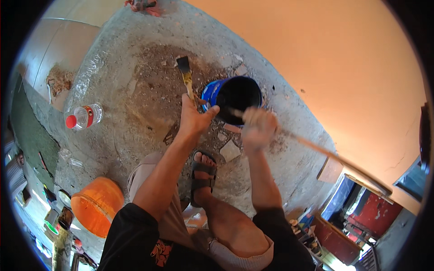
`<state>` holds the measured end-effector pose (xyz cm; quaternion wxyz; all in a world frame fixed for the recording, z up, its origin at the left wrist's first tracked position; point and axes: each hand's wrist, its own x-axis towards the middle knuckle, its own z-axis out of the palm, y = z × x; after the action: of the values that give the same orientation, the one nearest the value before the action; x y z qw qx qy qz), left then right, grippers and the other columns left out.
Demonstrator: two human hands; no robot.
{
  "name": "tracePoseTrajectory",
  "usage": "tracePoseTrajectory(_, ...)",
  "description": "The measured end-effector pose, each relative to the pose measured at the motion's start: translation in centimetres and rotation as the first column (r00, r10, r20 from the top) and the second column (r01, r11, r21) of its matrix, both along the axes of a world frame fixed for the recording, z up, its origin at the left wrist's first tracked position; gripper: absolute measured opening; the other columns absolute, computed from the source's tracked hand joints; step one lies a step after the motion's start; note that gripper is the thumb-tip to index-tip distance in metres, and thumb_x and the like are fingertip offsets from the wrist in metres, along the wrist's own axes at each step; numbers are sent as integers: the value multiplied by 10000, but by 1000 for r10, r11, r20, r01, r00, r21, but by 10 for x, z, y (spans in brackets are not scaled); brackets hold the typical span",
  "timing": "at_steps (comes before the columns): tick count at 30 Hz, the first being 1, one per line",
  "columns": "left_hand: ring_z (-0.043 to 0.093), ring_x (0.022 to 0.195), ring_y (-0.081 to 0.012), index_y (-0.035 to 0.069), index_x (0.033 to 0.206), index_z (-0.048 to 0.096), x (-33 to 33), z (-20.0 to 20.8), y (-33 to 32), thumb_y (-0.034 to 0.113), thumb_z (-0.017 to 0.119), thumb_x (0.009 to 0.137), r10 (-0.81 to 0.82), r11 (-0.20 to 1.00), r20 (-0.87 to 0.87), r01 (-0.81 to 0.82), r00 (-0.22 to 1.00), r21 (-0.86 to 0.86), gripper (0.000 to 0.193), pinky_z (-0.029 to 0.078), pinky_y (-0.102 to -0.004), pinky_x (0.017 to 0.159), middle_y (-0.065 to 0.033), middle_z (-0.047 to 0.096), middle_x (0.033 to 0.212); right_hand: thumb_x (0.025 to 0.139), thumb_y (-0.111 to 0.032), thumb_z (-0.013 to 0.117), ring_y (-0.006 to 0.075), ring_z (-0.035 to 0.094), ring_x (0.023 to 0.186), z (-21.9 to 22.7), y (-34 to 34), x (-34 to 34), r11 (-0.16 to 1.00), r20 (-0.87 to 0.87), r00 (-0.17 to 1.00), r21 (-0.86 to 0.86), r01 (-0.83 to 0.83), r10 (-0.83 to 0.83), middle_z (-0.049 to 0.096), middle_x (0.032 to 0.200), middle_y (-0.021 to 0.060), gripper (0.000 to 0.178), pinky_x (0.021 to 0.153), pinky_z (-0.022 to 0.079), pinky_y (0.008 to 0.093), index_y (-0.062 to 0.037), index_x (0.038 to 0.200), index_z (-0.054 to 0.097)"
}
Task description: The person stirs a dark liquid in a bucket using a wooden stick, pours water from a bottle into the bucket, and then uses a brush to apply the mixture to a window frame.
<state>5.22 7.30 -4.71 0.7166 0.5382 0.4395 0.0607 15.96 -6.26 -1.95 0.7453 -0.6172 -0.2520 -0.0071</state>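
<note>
My left hand is closed around the pale handle of a flat brush, its dark wide head pointing away over the dirty floor. The thumb reaches toward the rim of a blue bucket. That bucket is tilted, its dark mouth facing me and to the right; what is inside is too dark to make out. My right hand, slightly blurred, grips a long wooden stick. One end of the stick enters the bucket's mouth, while the other stretches to the lower right.
Soil and rubble surround the bucket, with a broken tile piece near my sandalled foot. A clear bottle with a red cap lies at left, above an orange tub. An orange wall borders the right side.
</note>
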Motion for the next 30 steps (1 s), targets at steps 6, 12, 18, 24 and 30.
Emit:
tracePoseTrajectory(6,552,990,-246,60,1095,412,-1,0,2,130,827,761,-10,1000,-19,10,1000,-17,538,466,-417,866,-125,544,1040,962,-174,418,135,240,466,28,-15,-1,962,-91,983,239,-134,160,263,526,7,352,472,238,330,-145,635,291)
tracePoseTrajectory(12,489,1067,-246,65,1144,442,-1,7,4,157,824,796,-39,999,-50,38,998,-24,525,450,-421,892,-132,505,1105,965,-190,419,113,150,482,99,-24,18,953,82,992,277,-119,101,215,520,-11,378,473,165,312,-153,637,234)
tracePoseTrajectory(18,495,1058,-270,77,1150,448,0,13,8,166,823,801,-50,998,-60,47,997,-47,520,457,-434,869,-152,503,1114,976,-197,418,113,150,482,100,-25,20,942,53,977,260,-213,206,216,523,-7,391,470,163,309,-156,635,231)
tracePoseTrajectory(24,500,1028,-237,82,1156,438,-1,3,4,158,817,808,-68,998,-77,66,995,-23,520,471,-392,840,-135,496,1088,980,-215,398,125,190,457,66,10,20,989,4,997,128,78,-79,234,515,-13,391,469,210,318,-160,617,263)
tracePoseTrajectory(30,497,1001,-208,78,1175,403,0,-5,2,112,819,801,-28,1000,-1,28,1000,-2,561,478,-379,829,-112,501,1076,952,-197,433,137,263,486,16,10,-5,974,-14,992,193,-119,124,282,539,1,374,499,281,330,-133,612,293)
